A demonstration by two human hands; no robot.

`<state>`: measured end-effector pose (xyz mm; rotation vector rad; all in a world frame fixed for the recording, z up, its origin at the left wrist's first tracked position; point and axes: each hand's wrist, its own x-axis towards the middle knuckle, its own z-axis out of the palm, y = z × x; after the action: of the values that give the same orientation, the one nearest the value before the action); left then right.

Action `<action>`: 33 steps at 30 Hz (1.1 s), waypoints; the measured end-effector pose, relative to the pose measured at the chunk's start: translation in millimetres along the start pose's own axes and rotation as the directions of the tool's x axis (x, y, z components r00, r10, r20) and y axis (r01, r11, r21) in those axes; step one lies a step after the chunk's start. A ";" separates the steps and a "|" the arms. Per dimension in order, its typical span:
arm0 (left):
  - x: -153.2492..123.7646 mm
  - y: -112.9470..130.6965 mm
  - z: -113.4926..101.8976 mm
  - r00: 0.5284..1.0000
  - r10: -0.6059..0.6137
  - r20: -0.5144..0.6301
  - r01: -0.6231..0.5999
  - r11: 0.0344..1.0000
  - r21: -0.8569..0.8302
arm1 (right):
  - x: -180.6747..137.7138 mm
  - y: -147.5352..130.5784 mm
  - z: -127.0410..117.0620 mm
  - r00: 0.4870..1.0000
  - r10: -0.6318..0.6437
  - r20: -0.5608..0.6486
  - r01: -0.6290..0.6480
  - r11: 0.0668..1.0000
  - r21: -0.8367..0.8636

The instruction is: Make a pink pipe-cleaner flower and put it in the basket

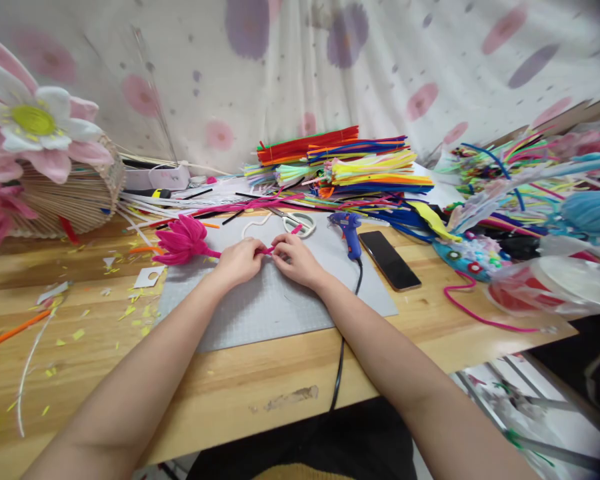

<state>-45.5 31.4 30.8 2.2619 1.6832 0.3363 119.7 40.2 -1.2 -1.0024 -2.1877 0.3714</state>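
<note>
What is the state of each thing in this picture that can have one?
Left hand: pinching the magenta stem
Right hand: pinching magenta stem too
Magenta flower: petals spread
Scissors: lying flat; blade opening unclear
Glue gun: lying down, corded; power unclear
Smartphone: lying flat, screen dark
Cutting mat: spread flat

Grey mat [265, 313]: one
Left hand [243, 261] and right hand [297, 261] over the mat: two
Magenta flower [183, 241] at the mat's left edge: one
Scissors [286, 217] toward the mat's far edge: one pair
Glue gun [351, 238] at the mat's right edge: one
Phone [389, 260] right of the mat: one
Holed card [143, 280] left of the mat: one
</note>
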 end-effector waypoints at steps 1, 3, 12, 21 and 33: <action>0.2 -0.2 -0.4 1.000 0.002 0.002 -0.002 1.000 0.005 | -0.6 -0.2 -1.1 1.000 0.005 -0.004 -0.004 1.000 0.006; 0.3 0.2 -0.9 1.000 0.000 -0.013 0.001 1.000 0.015 | -1.5 -0.8 -2.4 1.000 0.015 -0.026 -0.014 1.000 0.022; 1.3 1.3 -3.4 0.999 -0.047 -0.023 0.047 0.999 -0.016 | -1.3 4.8 -1.8 0.988 -0.131 -0.085 0.122 0.987 -0.105; 5.8 -4.9 -3.8 0.998 -0.052 -0.036 0.049 0.996 -0.080 | -1.7 0.7 -12.7 0.991 -0.115 -0.069 0.103 0.984 -0.148; 1.8 -2.9 7.5 0.994 -0.060 -0.090 0.070 0.992 0.109 | -49.7 31.0 -162.1 0.510 0.690 0.514 -0.554 0.720 -0.418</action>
<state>-44.9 33.2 22.8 2.2948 1.8588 0.3373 272.3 19.1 76.2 -2.0610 -2.3825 0.9750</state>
